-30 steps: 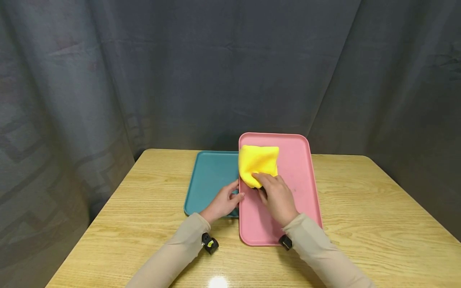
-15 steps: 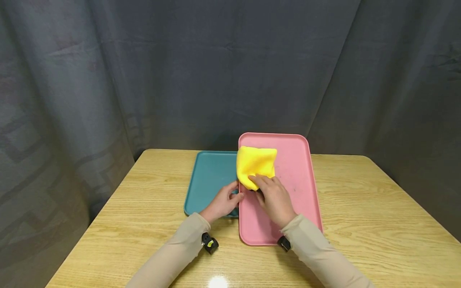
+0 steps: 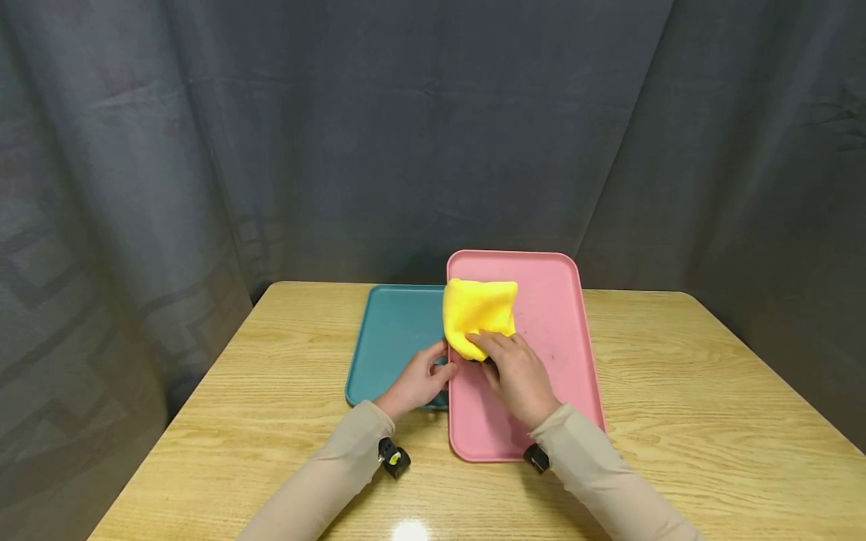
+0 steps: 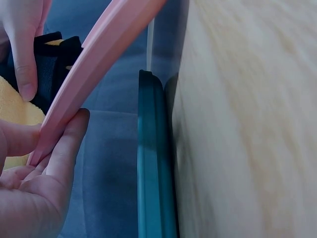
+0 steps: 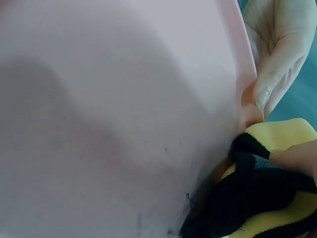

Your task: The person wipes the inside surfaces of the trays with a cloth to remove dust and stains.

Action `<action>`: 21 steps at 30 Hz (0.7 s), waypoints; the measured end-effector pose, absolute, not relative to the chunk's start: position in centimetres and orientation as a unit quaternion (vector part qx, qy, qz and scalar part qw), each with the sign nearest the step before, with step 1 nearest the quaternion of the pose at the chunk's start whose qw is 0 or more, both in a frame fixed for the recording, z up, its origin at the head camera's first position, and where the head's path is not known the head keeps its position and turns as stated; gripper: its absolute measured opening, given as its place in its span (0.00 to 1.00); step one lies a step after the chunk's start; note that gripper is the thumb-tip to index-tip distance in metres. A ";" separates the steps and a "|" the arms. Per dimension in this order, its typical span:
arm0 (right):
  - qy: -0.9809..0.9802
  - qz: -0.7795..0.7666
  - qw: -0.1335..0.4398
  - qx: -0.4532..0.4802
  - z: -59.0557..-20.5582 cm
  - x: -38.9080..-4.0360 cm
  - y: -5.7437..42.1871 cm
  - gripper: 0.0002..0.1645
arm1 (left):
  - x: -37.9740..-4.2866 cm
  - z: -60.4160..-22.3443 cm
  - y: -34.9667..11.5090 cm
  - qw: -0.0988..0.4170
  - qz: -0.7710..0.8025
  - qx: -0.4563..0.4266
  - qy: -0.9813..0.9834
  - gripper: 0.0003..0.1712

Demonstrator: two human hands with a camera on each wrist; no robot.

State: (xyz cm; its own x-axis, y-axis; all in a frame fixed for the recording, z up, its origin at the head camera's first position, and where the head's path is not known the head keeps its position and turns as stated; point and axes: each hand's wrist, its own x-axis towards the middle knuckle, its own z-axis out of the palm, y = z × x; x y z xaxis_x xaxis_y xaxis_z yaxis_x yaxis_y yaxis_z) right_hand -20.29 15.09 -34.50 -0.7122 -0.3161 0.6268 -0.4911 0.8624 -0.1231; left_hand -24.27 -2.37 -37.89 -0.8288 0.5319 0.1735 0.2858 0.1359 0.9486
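Observation:
A pink tray point(image 3: 558, 315) is held up at an angle, overlapping a teal tray point(image 3: 399, 330) in the head view. My left hand point(image 3: 419, 377) pinches its left rim, thumb on the inner side and fingers beneath. In my right hand point(image 3: 522, 376) is a yellow cloth with black parts point(image 3: 476, 306), pressed against the pink tray by the left rim. The right wrist view shows the cloth's black side point(image 5: 242, 198) bunched beside the rim. Small dark marks point(image 5: 188, 199) dot the pink surface near it.
The teal tray point(image 4: 156, 173) lies flat on the wooden table point(image 3: 284, 361), with a gap under the raised pink rim in the left wrist view. Grey curtains point(image 3: 419, 135) hang behind the table and along both sides.
My right hand has slid the cloth slightly left and toward me along the pink tray's left side. The left hand and both trays stay nearly where they were.

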 end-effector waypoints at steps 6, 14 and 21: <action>-0.920 0.147 0.297 0.208 -34.4 -20.3 15.2 0.28 | -24.2 -37.9 -2.5 0.107 0.595 0.273 0.748 0.29; -0.931 0.147 0.279 0.185 -34.3 -20.2 15.3 0.28 | -24.2 -37.9 -2.5 0.108 0.593 0.265 0.753 0.31; -0.933 0.150 0.278 0.175 -34.2 -20.2 16.0 0.28 | -24.2 -37.8 -2.6 0.108 0.589 0.265 0.756 0.32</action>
State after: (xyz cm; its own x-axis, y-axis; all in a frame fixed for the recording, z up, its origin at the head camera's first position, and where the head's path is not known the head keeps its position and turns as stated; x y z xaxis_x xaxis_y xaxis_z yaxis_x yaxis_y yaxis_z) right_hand -20.22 15.99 -34.20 -0.7845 -0.2421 0.5710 -0.4092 0.8938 -0.1833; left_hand -24.23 -2.56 -37.79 -0.8358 0.5285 0.1486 0.2730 0.1652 0.9477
